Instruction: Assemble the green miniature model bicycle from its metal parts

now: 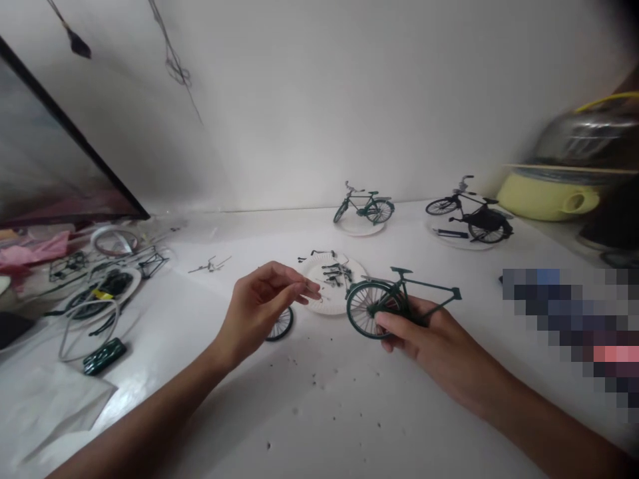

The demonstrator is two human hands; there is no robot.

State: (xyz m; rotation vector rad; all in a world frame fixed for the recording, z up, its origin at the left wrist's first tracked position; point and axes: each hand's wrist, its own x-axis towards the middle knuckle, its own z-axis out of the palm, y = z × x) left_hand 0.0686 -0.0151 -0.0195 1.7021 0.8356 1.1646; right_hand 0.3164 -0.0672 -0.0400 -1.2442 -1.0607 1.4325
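My right hand (pixel 422 329) grips a dark green model bicycle frame (pixel 405 289), with its thumb against the spoked rear wheel (pixel 358 307). The frame has a saddle, and its front end points right without a front wheel or handlebar. Held in a pinch, my left hand (pixel 267 293) is over the left rim of a white paper plate (pixel 327 309); anything between its fingertips is too small to make out. Small dark parts (pixel 337 274) lie on that plate. Partly behind my left hand, a loose spoked wheel (pixel 283 326) rests on the table.
Two model bicycles, one green (pixel 364 205) and one black (pixel 469 213), stand on plates by the wall. At left are cables, wire parts and a glossy green piece (pixel 104 356). A yellow pot (pixel 539 193) sits back right. Tiny dark bits dot the table (pixel 299 419).
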